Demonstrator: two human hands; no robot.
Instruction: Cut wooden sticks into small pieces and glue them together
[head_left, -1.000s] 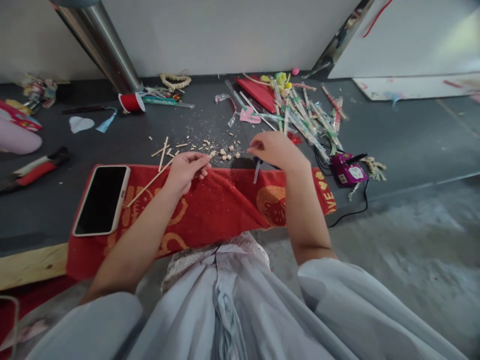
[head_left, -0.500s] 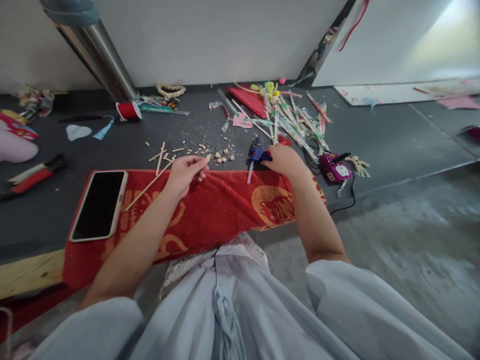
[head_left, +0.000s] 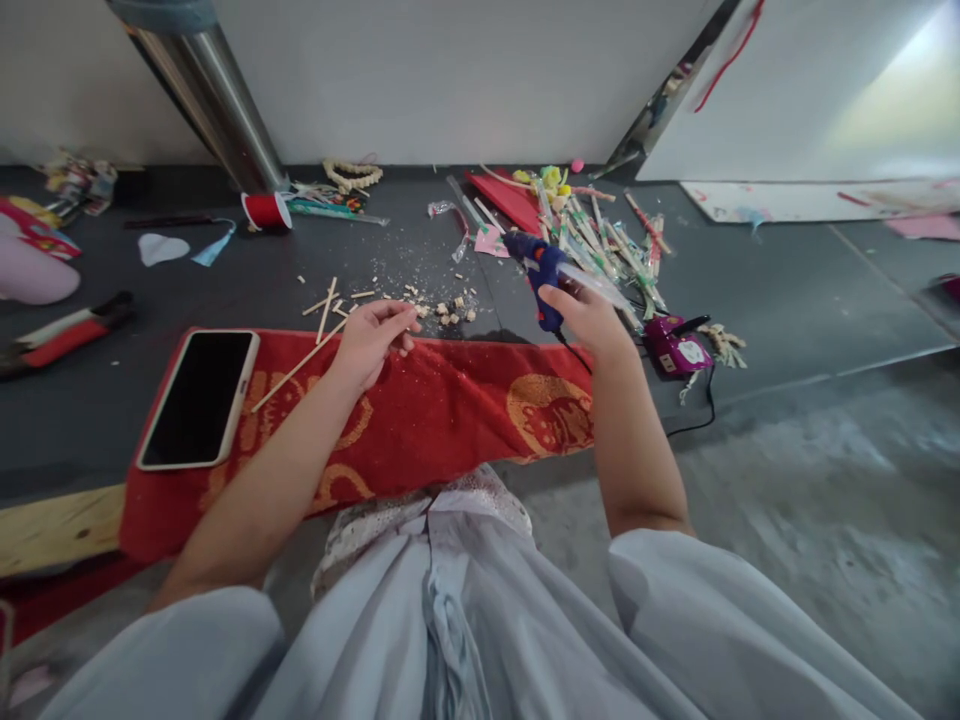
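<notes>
My right hand (head_left: 589, 315) is wrapped round the handle of a blue hot glue gun (head_left: 541, 268), lifted above the table with its nozzle toward the far left. A clear glue stick (head_left: 596, 284) sticks out of its back. My left hand (head_left: 375, 340) is pinched at the fingertips over the far edge of a red towel (head_left: 427, 410); whatever it holds is too small to make out. Beside its fingertips lie small wooden bits (head_left: 448, 313) and crumbs. Several thin wooden sticks (head_left: 324, 310) lie left of it, with one long stick (head_left: 296, 370) across the towel edge.
A phone (head_left: 199, 400) lies on the towel's left end. Pliers (head_left: 67, 335), a red thread spool (head_left: 266, 211) and a steel flask (head_left: 217, 105) stand or lie farther left. Wrapped sticks (head_left: 600, 235) pile up behind the glue gun; a purple box (head_left: 677, 346) with a cord sits right.
My right hand has picked up the glue gun from the table and turned it so its nozzle points away. My left hand has stayed pinched in nearly the same place.
</notes>
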